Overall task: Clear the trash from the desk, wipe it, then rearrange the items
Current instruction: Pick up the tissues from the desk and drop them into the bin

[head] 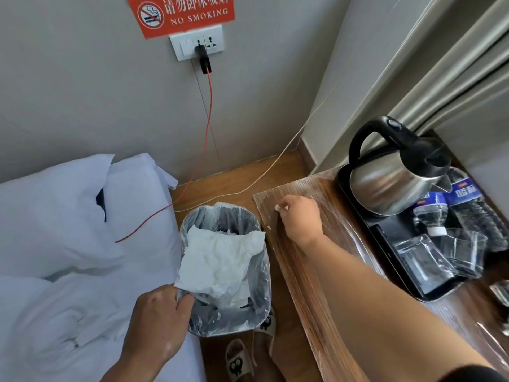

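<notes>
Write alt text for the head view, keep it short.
A person's right hand pinches a small white scrap on the wooden desk while the left hand holds a crumpled white tissue over a bag-lined trash bin beside it. A steel kettle and water bottles sit on a black tray on the desk.

- A red sign [180,13] on the wall above a socket [187,46].
- A red cord [211,106] hanging from it.
- White pillows [55,205].
- Slippers [238,363] on the floor.

Dark sleeve edge [486,375], pale slippers [237,361] with black cartoon eyes
</notes>
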Available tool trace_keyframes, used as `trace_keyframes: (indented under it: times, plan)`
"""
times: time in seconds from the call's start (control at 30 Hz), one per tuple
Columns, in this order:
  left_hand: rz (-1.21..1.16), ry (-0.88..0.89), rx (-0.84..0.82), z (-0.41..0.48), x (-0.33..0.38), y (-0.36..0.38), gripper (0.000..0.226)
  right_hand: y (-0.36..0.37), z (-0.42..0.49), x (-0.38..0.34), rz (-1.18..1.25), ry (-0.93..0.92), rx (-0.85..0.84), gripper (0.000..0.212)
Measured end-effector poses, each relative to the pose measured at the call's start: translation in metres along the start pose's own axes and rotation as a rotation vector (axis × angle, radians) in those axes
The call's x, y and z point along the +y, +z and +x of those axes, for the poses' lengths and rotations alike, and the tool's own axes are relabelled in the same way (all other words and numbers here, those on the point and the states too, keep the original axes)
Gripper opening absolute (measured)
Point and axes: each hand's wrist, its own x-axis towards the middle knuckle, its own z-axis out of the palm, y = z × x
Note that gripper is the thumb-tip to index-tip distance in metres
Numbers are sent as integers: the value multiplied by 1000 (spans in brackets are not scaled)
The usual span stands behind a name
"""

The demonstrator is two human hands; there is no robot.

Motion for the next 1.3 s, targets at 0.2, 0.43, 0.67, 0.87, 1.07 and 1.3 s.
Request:
trace_keyframes:
  times: [0.2, 0.43, 0.67, 0.87, 1.07, 1.3]
  plan:
    - [-38, -40, 7, -11, 0, 1, 53, -35, -65, -16, 432, 112, -7, 7]
    - [-54, -25, -1, -39, -3, -3, 51, -44, -165, -61, 548, -55, -128, 9]
    - [-86, 17, 5, -80, -16, -5, 52, -51, -233, -55, 223, -125, -138, 31]
    - [-125, 72, -3, -113, -23, -4, 50, -59, -306, -5, 286, 236, -122, 25]
    - [-144, 163, -28, -146, -14, -9, 57, -48, -366, 7, 590, 370, -254, 25]
    - [-106, 225, -28, -192, -12, 12, 53, -43, -414, 27, 464, 254, -249, 33]
